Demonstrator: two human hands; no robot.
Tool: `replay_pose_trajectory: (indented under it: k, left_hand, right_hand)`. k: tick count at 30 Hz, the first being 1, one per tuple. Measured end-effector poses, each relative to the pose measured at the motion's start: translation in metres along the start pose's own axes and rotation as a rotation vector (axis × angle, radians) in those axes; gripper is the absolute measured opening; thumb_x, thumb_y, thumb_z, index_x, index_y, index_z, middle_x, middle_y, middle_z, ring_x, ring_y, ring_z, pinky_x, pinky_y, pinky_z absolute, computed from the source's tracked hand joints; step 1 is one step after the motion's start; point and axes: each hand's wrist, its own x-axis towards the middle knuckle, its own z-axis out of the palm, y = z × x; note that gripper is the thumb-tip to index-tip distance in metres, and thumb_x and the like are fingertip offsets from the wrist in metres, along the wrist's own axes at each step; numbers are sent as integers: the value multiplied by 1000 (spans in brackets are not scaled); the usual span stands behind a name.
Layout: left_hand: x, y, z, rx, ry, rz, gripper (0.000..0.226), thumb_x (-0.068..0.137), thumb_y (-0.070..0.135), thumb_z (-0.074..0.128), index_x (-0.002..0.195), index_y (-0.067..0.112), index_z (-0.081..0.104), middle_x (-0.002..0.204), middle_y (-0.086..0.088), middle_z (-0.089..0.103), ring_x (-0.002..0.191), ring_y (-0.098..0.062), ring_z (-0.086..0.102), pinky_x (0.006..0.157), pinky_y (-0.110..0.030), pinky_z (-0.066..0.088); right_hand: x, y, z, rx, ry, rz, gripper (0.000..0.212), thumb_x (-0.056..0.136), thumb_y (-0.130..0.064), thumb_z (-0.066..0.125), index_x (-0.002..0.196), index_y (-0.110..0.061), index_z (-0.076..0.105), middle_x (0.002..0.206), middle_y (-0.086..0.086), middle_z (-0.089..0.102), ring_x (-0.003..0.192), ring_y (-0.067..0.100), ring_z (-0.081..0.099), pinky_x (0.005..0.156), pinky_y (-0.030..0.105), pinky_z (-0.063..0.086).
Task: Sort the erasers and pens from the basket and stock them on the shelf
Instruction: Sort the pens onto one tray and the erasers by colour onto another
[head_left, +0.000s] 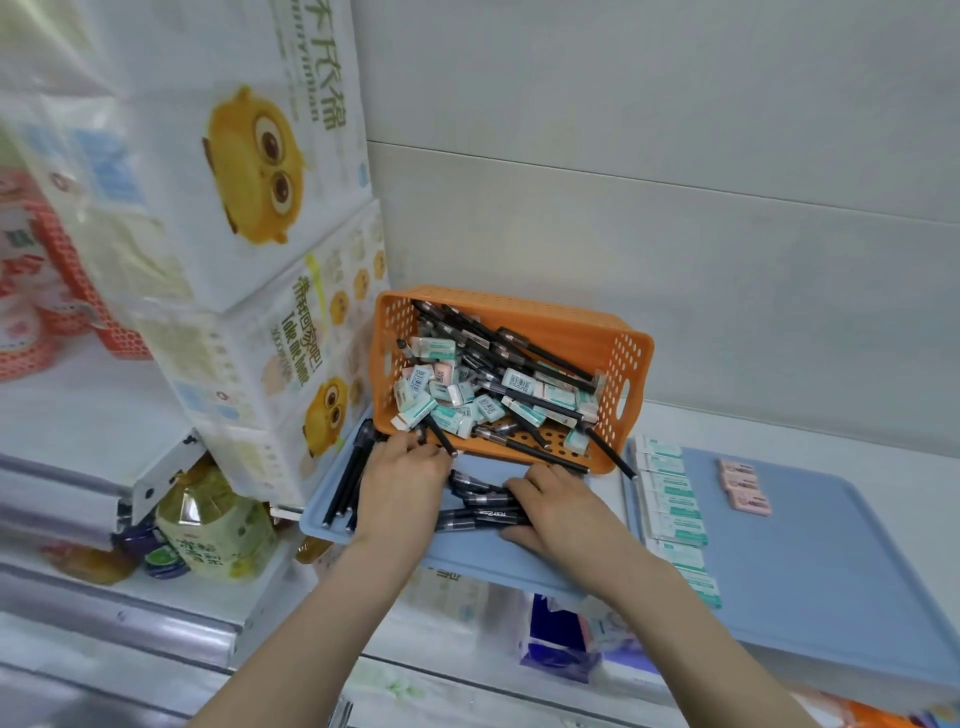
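An orange basket (618, 338) stands tipped toward me on the shelf, holding several black pens (540, 353) and green-white erasers (441, 348). In front of it a light blue tray (483, 558) carries black pens in a row (345, 483) and a loose bunch (483, 501). My left hand (402, 486) lies over the tray at the basket's front edge, fingers curled down onto pens there. My right hand (563, 512) rests flat on the loose bunch, fingers straight and pointing left. A second blue tray (810, 566) to the right holds a column of green-white erasers (672, 506) and three pink erasers (745, 486).
Tall tissue packs (260, 208) stand close against the basket's left side. The white shelf back wall (675, 234) rises behind. A lower shelf at left holds oil bottles (213, 530); more packaged goods (558, 644) sit under the trays.
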Motion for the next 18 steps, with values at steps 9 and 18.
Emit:
replay_pose_trajectory:
  k: [9,18]
  left_hand:
    - [-3,6,0,-4,-22,-14,23,65,10,82,65,17,61,56,4,57,68,-19,55,65,-30,51]
    - [14,15,-11,139,-96,-68,34,42,13,95,49,19,62,49,4,56,57,-18,52,57,-25,45]
  right_hand:
    - [-7,10,-1,26,-26,65,72,92,-56,51,150,-18,32,142,3,42,127,24,39,108,33,32]
    - [0,18,-25,139,202,63,49,94,-48,55,134,-19,56,125,1,58,114,23,52,97,34,42]
